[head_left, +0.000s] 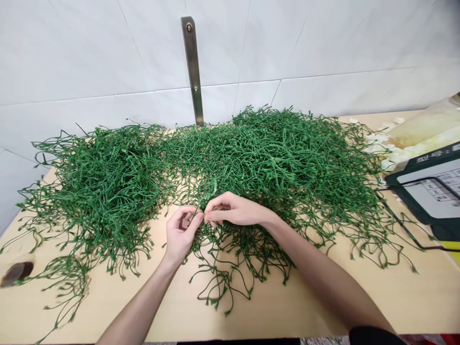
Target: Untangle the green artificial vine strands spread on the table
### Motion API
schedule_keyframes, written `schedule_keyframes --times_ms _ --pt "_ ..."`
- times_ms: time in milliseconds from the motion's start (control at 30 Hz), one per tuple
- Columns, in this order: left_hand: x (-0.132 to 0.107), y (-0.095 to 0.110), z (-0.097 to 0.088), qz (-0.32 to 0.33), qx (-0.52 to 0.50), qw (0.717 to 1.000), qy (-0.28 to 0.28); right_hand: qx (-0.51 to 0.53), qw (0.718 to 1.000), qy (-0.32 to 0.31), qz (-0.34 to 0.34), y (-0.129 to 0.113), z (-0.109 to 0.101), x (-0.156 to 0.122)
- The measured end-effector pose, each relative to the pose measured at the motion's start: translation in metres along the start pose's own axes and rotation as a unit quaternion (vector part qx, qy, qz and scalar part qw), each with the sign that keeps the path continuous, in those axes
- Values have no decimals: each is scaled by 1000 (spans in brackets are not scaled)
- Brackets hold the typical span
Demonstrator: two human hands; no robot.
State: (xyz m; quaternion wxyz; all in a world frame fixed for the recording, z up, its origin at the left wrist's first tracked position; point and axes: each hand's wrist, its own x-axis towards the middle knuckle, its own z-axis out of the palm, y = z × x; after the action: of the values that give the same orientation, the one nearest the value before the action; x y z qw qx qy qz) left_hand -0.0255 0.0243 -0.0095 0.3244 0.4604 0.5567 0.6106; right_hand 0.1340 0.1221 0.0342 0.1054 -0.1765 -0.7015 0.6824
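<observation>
Thin green plastic stems with small branching tips lie heaped on the table, a large pile [273,148] at the middle and right and a smaller pile [108,182] at the left. At the near edge of the large pile, my left hand [181,232] pinches a green stem [197,205] between thumb and fingers. Fingertip to fingertip with it, my right hand [230,209] is also closed in a pinch at the same stem. The exact point of its grip is hidden by the fingers. Loose stems [226,278] spread out below my hands.
A metal bracket [192,67] is fixed to the tiled wall behind the pale wooden table [172,306]. At the right lie a dark green box or card with a printed label [427,187], a thin black wire frame and white petals [391,153]. A dark knot marks the table's left side.
</observation>
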Motion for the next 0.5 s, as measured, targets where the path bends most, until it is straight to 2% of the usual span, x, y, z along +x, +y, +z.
schedule_keyframes --times_ms 133,300,500 --pt "0 4 1 -22 5 1000 -12 -34 999 30 -15 1 2 1" --pt "0 6 2 -65 -22 996 -60 -103 989 98 -40 5 6 2" --pt "0 5 0 -107 -45 990 -84 -118 985 104 -74 9 8 2"
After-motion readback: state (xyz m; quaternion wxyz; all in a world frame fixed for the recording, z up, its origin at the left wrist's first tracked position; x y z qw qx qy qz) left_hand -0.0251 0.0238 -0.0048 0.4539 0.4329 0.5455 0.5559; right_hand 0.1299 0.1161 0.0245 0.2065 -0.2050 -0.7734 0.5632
